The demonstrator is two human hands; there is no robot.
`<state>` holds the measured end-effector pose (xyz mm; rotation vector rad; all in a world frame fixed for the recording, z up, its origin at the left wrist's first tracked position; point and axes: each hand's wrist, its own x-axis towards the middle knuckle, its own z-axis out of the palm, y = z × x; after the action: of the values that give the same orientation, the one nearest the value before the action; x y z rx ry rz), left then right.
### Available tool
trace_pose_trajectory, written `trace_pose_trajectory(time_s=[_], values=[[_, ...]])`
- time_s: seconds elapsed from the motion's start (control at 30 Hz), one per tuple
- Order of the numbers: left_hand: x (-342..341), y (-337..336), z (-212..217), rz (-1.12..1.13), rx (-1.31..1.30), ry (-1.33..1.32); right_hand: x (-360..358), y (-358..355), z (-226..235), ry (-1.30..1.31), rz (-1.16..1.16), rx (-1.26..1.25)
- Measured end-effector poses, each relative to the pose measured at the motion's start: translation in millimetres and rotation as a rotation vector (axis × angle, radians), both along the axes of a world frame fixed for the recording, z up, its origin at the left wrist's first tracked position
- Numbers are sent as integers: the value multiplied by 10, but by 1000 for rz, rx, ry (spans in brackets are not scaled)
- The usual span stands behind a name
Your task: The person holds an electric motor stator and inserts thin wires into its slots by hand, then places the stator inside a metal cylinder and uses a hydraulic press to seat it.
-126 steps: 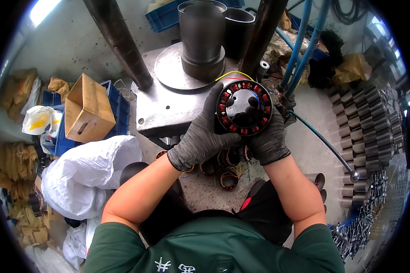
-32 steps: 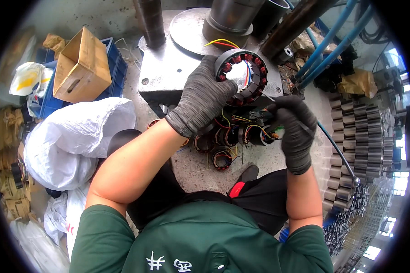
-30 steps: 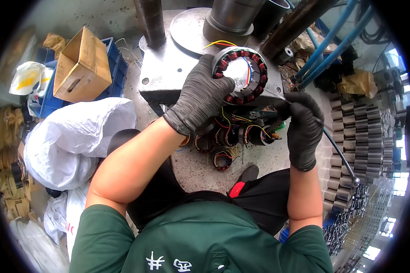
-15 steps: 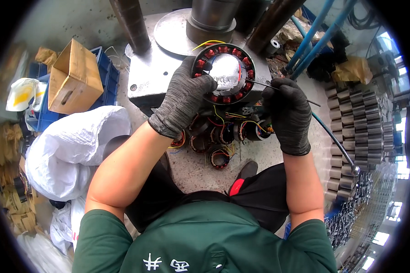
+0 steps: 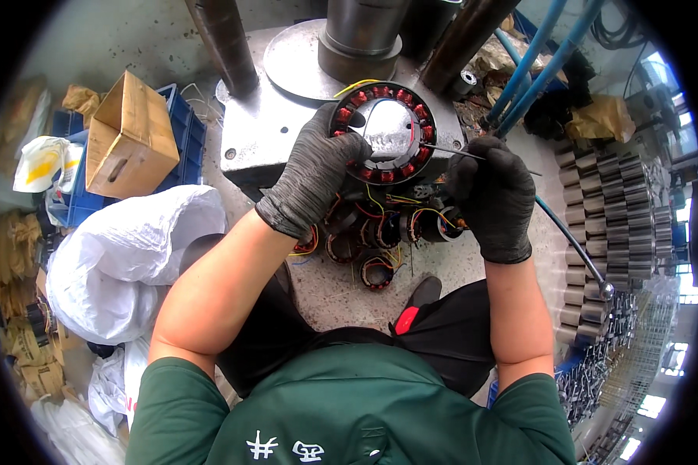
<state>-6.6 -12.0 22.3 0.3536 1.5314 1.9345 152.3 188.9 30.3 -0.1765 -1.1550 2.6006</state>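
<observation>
My left hand [image 5: 316, 167], in a dark grey knit glove, is closed on the left rim of a ring-shaped motor stator [image 5: 424, 116]. The stator has a dark outer ring with red copper windings along its inside, and yellow wires stick out at its top. My right hand [image 5: 494, 182], gloved alike, pinches a thin dark metal rod [image 5: 461, 153]. The rod's left tip reaches the inner right side of the stator, among the windings; whether it touches them I cannot tell. Both hands are over the front of a metal machine bed [image 5: 256, 139].
More wound stators [image 5: 377, 273] with coloured wires lie on the floor below. A cardboard box [image 5: 136, 139] sits on blue crates [image 5: 184, 136] at left, behind a white sack [image 5: 136, 256]. Steel cylinders [image 5: 628, 209] are stacked at right, near a ball-ended lever [image 5: 606, 291]. Steel columns [image 5: 223, 46] rise behind.
The whole view has shifted slightly. The rod tip stays at the stator's right inner side, and the rod's tilt has changed a little. Both hands keep their hold.
</observation>
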Motion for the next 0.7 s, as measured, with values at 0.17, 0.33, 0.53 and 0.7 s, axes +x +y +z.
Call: trace_pose_trajectory(time_s=[0.17,0.33,0.53,0.7], values=[[-35,-11,-63,-6,-42,157,36,-32,148,-19,-257,327],[40,3,37,-26,-72,130,38,-67,168,-73,-301,450],[39,1,22,-51,-119,194,43,-44,150,-117,-275,562],[-8,25,-118,-100,-86,386,33,-48,173,-161,-246,559]])
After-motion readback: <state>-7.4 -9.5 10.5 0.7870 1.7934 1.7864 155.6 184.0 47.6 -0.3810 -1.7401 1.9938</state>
